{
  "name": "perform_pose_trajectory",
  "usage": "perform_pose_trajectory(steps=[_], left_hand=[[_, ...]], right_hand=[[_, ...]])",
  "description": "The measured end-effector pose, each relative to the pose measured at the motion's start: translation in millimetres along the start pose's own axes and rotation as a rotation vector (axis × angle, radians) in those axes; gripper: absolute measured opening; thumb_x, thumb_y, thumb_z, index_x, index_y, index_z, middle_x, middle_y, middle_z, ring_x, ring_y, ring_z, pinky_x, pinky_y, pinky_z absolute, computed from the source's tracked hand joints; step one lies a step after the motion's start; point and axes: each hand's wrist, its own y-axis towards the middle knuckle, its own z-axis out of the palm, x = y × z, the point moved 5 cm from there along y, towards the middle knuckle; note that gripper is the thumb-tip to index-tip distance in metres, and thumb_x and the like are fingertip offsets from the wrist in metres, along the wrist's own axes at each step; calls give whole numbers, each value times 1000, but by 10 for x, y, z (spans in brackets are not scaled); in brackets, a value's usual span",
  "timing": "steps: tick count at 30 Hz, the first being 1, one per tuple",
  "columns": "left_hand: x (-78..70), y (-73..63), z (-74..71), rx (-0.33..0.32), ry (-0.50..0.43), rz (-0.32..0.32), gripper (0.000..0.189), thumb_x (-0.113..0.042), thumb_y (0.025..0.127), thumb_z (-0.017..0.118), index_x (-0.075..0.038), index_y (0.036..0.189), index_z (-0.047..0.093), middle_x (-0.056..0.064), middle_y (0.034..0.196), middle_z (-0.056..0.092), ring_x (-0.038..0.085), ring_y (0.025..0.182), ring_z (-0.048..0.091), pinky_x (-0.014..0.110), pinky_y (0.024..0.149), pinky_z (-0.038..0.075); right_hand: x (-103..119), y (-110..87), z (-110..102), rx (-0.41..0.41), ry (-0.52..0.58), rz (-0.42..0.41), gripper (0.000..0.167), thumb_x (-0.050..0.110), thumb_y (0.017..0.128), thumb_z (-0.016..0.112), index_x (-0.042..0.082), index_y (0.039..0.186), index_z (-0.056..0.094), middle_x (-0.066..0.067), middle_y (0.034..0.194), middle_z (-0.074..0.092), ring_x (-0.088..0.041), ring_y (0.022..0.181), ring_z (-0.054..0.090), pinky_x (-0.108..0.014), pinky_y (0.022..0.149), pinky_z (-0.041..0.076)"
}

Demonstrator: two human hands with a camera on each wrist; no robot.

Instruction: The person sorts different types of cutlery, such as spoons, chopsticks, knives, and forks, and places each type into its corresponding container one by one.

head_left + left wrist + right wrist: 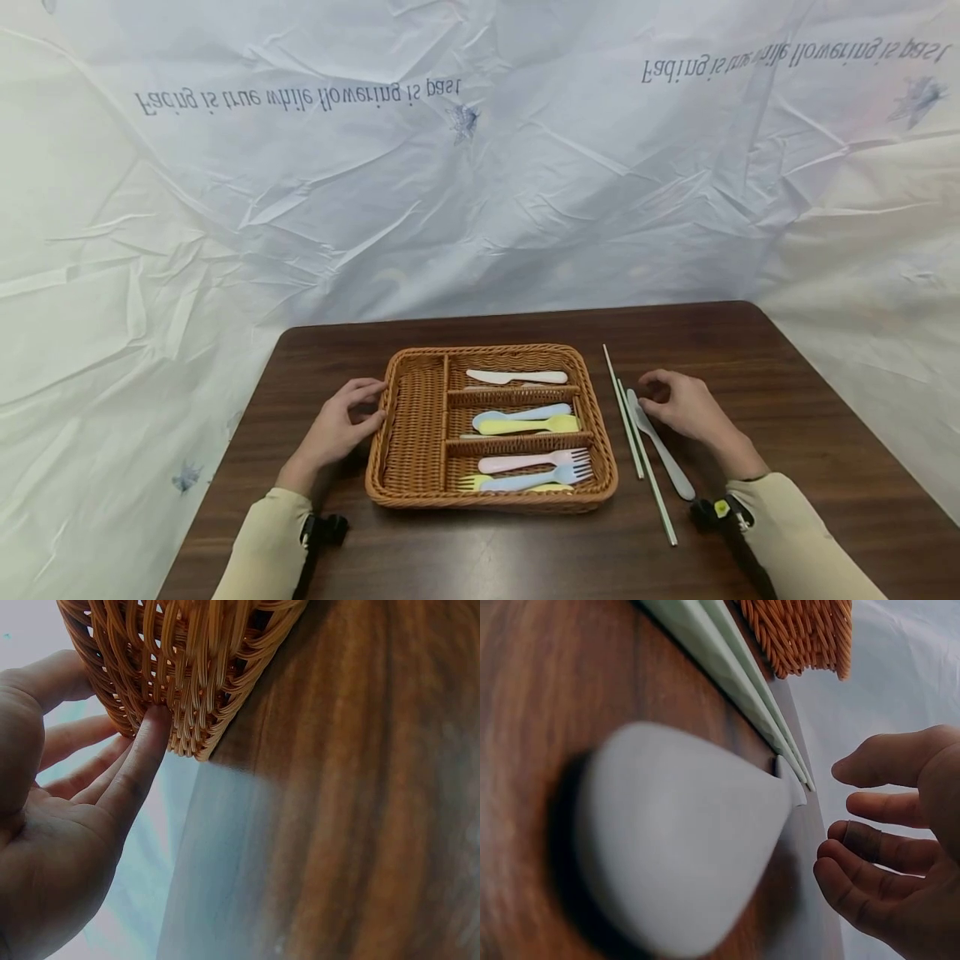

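Note:
A woven wicker basket with divided compartments sits on the table. The left hand is at its left side, its fairly straight fingers touching the wicker wall in the left wrist view. To the basket's right, the right hand hovers beside a white knife, fingers loosely bent and nothing between them. Two pale green chopsticks lie between that knife and the basket. Large in the right wrist view is the knife's handle end, with the right hand beyond it.
Inside the basket, a white knife lies in the back compartment, blue and yellow spoons in the middle one, and pink, blue and yellow forks in the front one. Dark brown table all around; white printed cloth hangs behind.

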Motion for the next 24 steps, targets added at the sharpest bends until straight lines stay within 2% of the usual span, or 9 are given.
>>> perform_pose_trajectory(steps=[9,20,24], left_hand=[[12,3,7,-5,9,1,43,-12,93,67,-4,134,57,11,134,50,30,111,59,39,81,57],[14,-12,7,1,7,-4,44,-16,94,66,-5,136,57,12,135,49,31,112,59,40,81,56],[14,-7,8,1,4,0,44,-16,94,66,-5,135,57,12,135,50,31,111,59,39,81,56]], right_hand=[[-11,-8,50,23,-14,17,37,21,89,70,2,120,63,-14,101,67,-24,86,64,-36,64,52],[-7,-37,73,42,-15,-16,39,19,88,70,2,122,62,-12,101,66,-23,86,63,-37,65,51],[-11,-40,95,58,-33,-27,42,20,86,72,2,123,62,-15,105,65,-25,88,62,-39,66,51]])
